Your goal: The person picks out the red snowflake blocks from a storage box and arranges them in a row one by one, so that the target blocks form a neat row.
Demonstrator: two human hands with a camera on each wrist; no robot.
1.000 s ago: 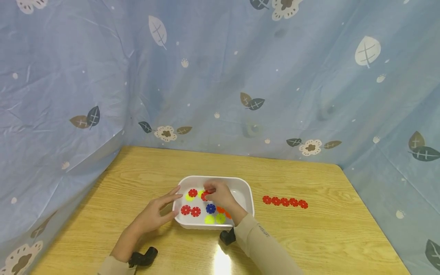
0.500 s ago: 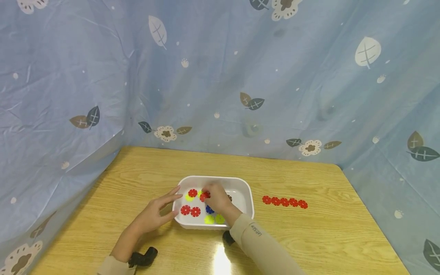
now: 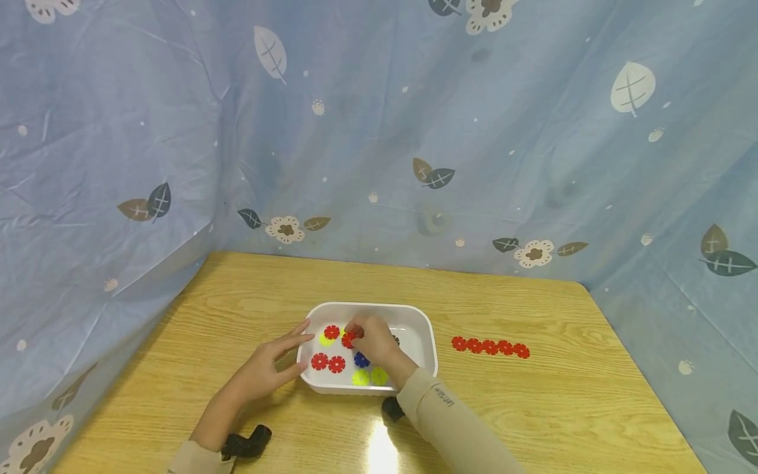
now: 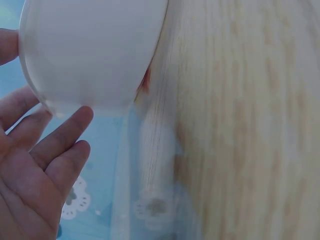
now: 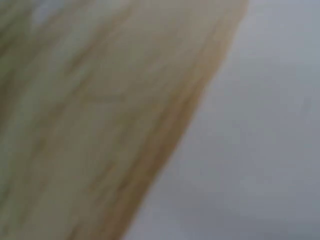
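A white plastic tray (image 3: pixel 414 316) stands on the table with flat notched snowflake discs inside. My left hand (image 3: pixel 266 368) spreads its fingers against the tray's left end; in the left wrist view the thumb and fingers of the left hand (image 4: pixel 45 155) touch the tray wall (image 4: pixel 90 55). Over the tray, my right hand (image 3: pixel 374 339) pinches a red snowflake disc (image 3: pixel 348 340), partly covered by the fingers. Beside it lies a red disc (image 3: pixel 331 332) overlapping a yellow one (image 3: pixel 326 341). The right wrist view is blurred and shows no hand.
Nearer in the tray are two red discs (image 3: pixel 320 361), a blue disc (image 3: pixel 361 359) and two yellow discs (image 3: pixel 360 377). A dark disc (image 3: pixel 396 340) peeks out behind the right hand. Right of the tray, several red discs (image 3: pixel 490 347) form a row on the wooden table (image 3: pixel 562 395).
My right hand has shifted slightly left with the red disc. The orange discs seen a second ago are now hidden behind that arm, and the dark disc shows. The left hand has stayed put.
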